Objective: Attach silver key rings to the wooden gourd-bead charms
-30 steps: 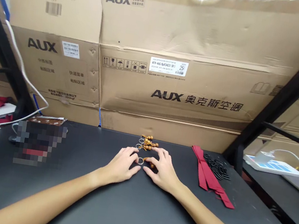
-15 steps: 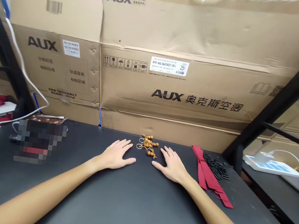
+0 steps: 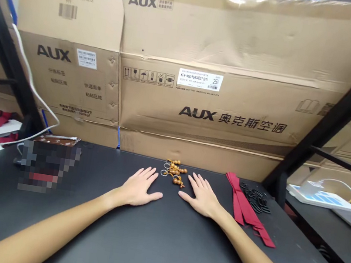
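My left hand (image 3: 139, 188) lies palm down on the black table (image 3: 132, 243), fingers stretched out and thumb apart. Opposite it, my right hand (image 3: 201, 197) rests the same way, holding nothing. Between the hands and slightly beyond them is a small cluster of wooden bead keychains (image 3: 175, 172) with metal rings and orange-brown cord; neither hand touches it. To the right of my right hand lie red fabric strips (image 3: 246, 206), crossing each other. Beside those strips sits a pile of black buckle-like rings (image 3: 256, 197).
Large AUX cardboard panels (image 3: 200, 100) stand along the table's back edge. A brown packet (image 3: 57, 139) and a blurred-out item (image 3: 46, 169) lie at left, near a white cable (image 3: 35, 88). Black metal posts (image 3: 322, 122) frame both sides. A power strip (image 3: 320, 198) sits at far right.
The view has shifted slightly, so most things appear a little further right. Both hands remain flat on the table; the left appears slightly lower and further right. Nothing has been picked up.
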A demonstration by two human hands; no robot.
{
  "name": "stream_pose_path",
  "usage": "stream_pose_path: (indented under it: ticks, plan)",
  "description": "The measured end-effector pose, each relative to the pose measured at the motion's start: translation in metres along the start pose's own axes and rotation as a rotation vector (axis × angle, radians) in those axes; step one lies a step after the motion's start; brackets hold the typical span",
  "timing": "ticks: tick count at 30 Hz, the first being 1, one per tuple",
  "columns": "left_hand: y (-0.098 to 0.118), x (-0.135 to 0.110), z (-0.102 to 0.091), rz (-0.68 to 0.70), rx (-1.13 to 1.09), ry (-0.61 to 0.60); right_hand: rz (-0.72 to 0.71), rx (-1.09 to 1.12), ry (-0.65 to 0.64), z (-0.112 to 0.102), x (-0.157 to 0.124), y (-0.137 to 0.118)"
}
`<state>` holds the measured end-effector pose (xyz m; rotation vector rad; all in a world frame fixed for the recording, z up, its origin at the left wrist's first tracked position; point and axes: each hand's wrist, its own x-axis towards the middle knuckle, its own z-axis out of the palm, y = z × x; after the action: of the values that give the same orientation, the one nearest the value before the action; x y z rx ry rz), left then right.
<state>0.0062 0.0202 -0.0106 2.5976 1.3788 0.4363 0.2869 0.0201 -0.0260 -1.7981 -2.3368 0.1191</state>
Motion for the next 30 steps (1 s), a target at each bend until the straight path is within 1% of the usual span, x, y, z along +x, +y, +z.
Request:
stream_pose_path:
  ticks: [5,9,12,15,19,22,25,28,30]
  plan:
    - [0.021,-0.007,-0.001,0.056,-0.01,-0.05,-0.002,0.0,0.018,0.0,0.0,0.0]
    - [0.026,-0.008,-0.003,0.082,-0.007,-0.067,0.004,-0.003,0.006,-0.002,-0.001,-0.003]
    - [0.021,-0.006,-0.003,0.102,-0.001,-0.06,0.003,0.009,-0.005,-0.003,-0.003,-0.008]
    - [0.011,-0.001,-0.004,0.103,-0.001,-0.041,-0.014,0.023,-0.019,-0.003,-0.006,-0.014]
    - [-0.002,0.006,-0.009,-0.007,0.039,-0.05,-0.026,0.039,-0.038,-0.003,-0.008,-0.018]
    - [-0.003,0.006,-0.011,-0.058,0.059,-0.066,-0.026,0.052,-0.046,-0.005,-0.007,-0.017]
    - [0.004,0.002,-0.009,-0.047,0.064,-0.073,-0.03,0.068,-0.032,-0.006,-0.006,-0.014]
    - [0.018,-0.005,-0.004,0.018,0.064,-0.075,-0.035,0.078,-0.01,-0.005,-0.004,-0.013]
    - [0.026,-0.01,-0.002,0.085,0.058,-0.079,-0.036,0.079,0.014,-0.003,-0.005,-0.013]
